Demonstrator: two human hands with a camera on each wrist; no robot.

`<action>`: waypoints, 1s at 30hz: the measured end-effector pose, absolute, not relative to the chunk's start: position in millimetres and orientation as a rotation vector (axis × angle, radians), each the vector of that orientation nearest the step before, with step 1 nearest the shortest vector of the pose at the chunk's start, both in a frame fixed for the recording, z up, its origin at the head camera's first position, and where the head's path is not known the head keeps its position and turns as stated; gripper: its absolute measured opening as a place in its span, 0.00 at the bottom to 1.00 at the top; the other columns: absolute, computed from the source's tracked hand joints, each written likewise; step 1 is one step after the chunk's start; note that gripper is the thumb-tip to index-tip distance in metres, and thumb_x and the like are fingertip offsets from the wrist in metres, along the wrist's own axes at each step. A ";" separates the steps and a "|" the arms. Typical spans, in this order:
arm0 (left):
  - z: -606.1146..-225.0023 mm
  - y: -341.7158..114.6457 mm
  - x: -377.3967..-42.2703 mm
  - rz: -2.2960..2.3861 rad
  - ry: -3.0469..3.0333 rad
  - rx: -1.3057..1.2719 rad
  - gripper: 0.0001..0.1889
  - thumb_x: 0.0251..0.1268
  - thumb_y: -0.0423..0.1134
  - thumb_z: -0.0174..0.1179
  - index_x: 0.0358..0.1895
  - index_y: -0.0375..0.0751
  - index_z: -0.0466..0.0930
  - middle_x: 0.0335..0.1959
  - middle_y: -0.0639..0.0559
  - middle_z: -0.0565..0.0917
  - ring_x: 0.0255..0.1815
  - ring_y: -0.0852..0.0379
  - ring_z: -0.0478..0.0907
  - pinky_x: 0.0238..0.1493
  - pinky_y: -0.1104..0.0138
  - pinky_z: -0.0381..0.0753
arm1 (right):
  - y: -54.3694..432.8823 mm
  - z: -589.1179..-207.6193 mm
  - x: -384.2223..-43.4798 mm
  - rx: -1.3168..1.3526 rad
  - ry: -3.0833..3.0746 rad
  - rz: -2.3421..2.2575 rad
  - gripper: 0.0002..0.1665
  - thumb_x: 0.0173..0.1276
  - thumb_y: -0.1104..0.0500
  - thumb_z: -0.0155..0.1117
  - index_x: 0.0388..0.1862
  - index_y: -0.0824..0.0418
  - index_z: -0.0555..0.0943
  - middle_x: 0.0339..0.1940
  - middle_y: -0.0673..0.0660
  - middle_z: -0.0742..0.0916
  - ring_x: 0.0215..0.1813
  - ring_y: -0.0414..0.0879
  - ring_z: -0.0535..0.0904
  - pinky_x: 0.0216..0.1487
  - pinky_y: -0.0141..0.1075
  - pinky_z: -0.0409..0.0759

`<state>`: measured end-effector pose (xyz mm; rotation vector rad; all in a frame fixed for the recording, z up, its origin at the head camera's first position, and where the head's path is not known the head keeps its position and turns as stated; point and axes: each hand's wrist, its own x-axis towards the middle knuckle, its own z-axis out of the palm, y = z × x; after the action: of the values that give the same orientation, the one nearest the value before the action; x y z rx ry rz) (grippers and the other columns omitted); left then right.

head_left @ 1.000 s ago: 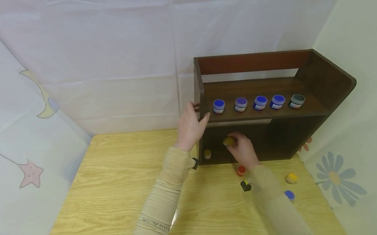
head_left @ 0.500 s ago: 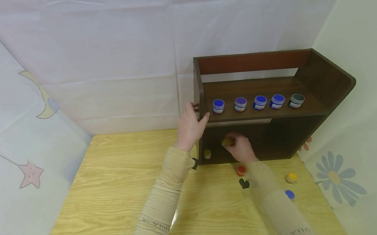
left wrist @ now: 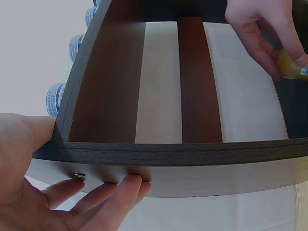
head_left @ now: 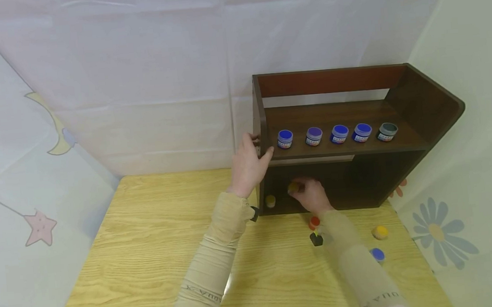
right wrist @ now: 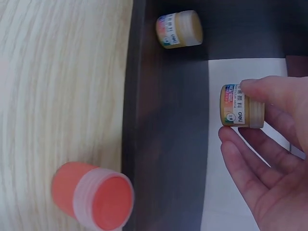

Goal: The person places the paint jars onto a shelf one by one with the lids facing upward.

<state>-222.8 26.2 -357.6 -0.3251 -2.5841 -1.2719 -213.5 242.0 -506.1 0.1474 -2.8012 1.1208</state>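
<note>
My right hand pinches a small ochre-yellow paint jar between thumb and fingers, inside the lower compartment of a dark brown shelf. In the right wrist view the jar is held above the compartment floor, its printed label showing. Another ochre jar stands on that floor near the left side panel. My left hand grips the shelf's left side panel, thumb at the front edge and fingers against the outer face. A red paint jar stands on the table just before the shelf.
Several blue, purple and dark paint jars line the upper board. A yellow jar and a blue-lidded jar stand on the wooden table by the right forearm. Printed cloth walls stand behind and at both sides.
My right hand has moved slightly left with the ochre jar, toward the other ochre jar in the lower compartment. The left hand stays on the side panel.
</note>
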 end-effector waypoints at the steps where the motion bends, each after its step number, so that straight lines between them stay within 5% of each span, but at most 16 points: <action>1: -357.7 26.2 -222.8 -1.271 -2.584 -0.326 0.27 0.73 0.49 0.63 0.65 0.38 0.66 0.56 0.44 0.81 0.42 0.48 0.82 0.38 0.56 0.82 | 242.0 -507.6 -213.9 0.145 -2.808 1.117 0.23 0.64 0.63 0.75 0.57 0.69 0.83 0.45 0.65 0.87 0.43 0.57 0.84 0.46 0.52 0.81; 30: -358.4 25.9 -223.3 -1.271 -2.585 -0.338 0.26 0.74 0.49 0.62 0.64 0.37 0.66 0.57 0.44 0.80 0.44 0.48 0.82 0.39 0.56 0.82 | 238.1 -544.3 -215.8 0.158 -2.919 1.043 0.21 0.60 0.68 0.72 0.53 0.69 0.82 0.49 0.68 0.86 0.49 0.63 0.82 0.52 0.56 0.79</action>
<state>-223.3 25.9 -358.4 -0.3381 -2.5847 -1.2709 -215.8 238.1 -544.3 0.1585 -2.9190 1.0431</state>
